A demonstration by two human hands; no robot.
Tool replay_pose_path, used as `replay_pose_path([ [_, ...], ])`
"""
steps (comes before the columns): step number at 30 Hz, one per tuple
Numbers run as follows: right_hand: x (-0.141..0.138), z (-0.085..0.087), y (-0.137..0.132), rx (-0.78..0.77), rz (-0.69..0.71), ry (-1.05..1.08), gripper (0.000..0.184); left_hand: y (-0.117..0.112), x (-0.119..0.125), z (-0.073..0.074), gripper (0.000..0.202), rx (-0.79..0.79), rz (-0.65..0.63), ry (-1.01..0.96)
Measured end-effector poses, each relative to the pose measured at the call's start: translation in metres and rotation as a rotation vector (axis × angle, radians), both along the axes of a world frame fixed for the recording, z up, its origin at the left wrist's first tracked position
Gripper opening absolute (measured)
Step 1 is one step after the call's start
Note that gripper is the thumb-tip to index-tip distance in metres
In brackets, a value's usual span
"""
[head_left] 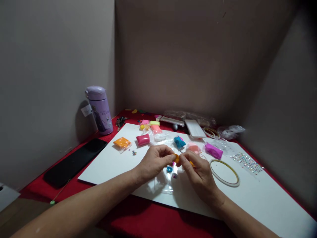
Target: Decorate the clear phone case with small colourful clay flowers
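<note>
Clear packet [125, 148]: orange block [122, 142] inside, on white board [267, 198].
Lavender bottle [100, 110]: upright, lidded, contents hidden.
Orange piece [176, 158]: above the board, between both hands.
Left hand [155, 162]: fingertips pinching it.
Right hand [200, 172]: angled inward, pinching too.

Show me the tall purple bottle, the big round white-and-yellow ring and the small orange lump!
Tall purple bottle [101, 112]: head view, middle of its body.
Big round white-and-yellow ring [237, 181]: head view, lower right of its rim.
Small orange lump [177, 158]: head view, its visible middle.
</note>
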State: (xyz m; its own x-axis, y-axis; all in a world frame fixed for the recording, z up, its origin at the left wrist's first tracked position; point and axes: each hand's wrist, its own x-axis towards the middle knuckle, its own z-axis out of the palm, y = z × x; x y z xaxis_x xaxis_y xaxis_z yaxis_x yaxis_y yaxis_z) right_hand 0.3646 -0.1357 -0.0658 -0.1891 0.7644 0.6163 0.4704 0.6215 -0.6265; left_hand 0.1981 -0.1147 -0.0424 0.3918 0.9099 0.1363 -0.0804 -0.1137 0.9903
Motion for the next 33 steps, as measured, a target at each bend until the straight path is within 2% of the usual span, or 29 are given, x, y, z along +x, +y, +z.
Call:
replay_pose_path([
  [12, 0.0001, -0.0029, 0.0002, -0.018, -0.020, -0.005, 0.023, 0.0028, 0.0002, -0.0023, 0.021, -0.021, 0.027, -0.013],
  [22, 0.0007, -0.0017, -0.0014, -0.020, -0.007, -0.022, 0.022, 0.0020, 0.0007, -0.0064, 0.022, -0.069, -0.006, 0.040],
  [33, -0.0001, 0.0005, -0.0018, 0.038, 0.002, -0.067, 0.025, 0.0025, -0.0007, -0.0039, 0.023, -0.054, -0.003, 0.025],
])
